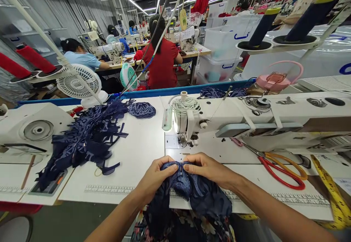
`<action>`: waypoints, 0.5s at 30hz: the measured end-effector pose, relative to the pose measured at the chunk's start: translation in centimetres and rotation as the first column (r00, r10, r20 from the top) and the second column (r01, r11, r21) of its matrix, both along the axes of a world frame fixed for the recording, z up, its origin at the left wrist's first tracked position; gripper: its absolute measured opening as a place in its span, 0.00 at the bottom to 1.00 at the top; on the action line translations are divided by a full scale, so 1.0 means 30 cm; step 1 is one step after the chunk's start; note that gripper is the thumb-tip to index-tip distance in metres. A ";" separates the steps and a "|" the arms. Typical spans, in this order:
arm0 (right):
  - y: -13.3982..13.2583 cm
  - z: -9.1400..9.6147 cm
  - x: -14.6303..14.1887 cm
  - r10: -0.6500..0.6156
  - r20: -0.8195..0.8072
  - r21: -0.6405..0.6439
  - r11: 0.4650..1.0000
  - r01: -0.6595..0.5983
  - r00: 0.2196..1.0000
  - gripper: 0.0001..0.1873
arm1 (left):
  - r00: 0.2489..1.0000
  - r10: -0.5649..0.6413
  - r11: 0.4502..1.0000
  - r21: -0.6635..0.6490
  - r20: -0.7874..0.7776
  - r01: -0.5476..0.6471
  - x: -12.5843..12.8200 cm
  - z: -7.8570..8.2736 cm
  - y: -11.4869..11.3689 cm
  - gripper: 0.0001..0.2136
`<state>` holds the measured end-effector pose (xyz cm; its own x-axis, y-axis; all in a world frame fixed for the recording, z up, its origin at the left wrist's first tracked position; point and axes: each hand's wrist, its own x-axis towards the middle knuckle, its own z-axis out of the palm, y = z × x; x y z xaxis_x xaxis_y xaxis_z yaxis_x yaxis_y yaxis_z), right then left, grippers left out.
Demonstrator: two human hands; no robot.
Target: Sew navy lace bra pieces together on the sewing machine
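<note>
A navy lace bra point(179, 183) is pinched at its middle between my two hands, at the front edge of the sewing table. My left hand point(156, 176) grips it with thumb and fingers on the left side. On the other side, my right hand point(204, 167) pinches it the same way, the fingertips close to the left ones. Dark fabric hangs from it over the table edge onto my lap. Just beyond my hands stands the sewing machine point(189, 121), its needle area and metal plate point(174, 141) lit. The bra is apart from the needle.
A pile of navy lace pieces point(87, 136) lies left, near a second machine point(35, 128). Red-handled scissors point(282, 172) and a yellow tape measure point(329, 187) lie right. A white fan point(79, 81) and thread cones point(264, 26) stand behind. A person in red point(161, 59) sits ahead.
</note>
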<state>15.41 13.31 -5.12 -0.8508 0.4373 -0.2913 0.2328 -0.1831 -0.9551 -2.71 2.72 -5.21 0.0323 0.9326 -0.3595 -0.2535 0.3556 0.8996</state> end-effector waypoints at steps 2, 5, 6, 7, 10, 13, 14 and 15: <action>0.005 -0.004 0.002 0.009 -0.005 -0.013 1.000 -0.009 1.000 0.18 | 0.996 0.015 0.999 -0.031 0.089 -0.012 -0.001 -0.007 0.000 0.14; 0.009 -0.006 0.004 0.028 -0.003 0.004 1.000 -0.028 1.000 0.17 | 0.988 0.029 0.998 -0.054 0.149 -0.021 -0.003 -0.017 -0.003 0.14; 0.010 -0.005 0.006 0.037 0.000 0.016 0.999 -0.037 0.999 0.16 | 0.989 0.028 0.998 -0.052 0.148 -0.021 -0.004 -0.019 -0.005 0.14; 0.009 -0.003 0.007 0.047 0.002 0.029 0.998 -0.047 0.999 0.16 | 0.990 0.025 0.999 -0.048 0.139 -0.018 -0.006 -0.020 -0.008 0.14; 0.007 0.008 0.010 0.079 0.006 0.065 0.995 -0.079 0.997 0.16 | 0.996 0.008 0.999 -0.031 0.094 -0.005 -0.011 -0.019 -0.016 0.14; 0.009 0.016 0.010 0.115 0.015 0.104 0.988 -0.116 0.993 0.16 | 0.999 -0.028 0.999 -0.029 0.042 0.030 -0.015 -0.008 -0.019 0.15; 0.010 0.018 0.009 0.127 0.029 0.129 0.983 -0.130 0.991 0.16 | 0.999 -0.049 0.998 -0.040 0.014 0.050 -0.016 -0.003 -0.017 0.16; 0.011 0.021 0.008 0.137 0.052 0.168 0.975 -0.144 0.989 0.15 | 0.997 -0.076 0.996 -0.052 -0.026 0.075 -0.016 0.004 -0.014 0.16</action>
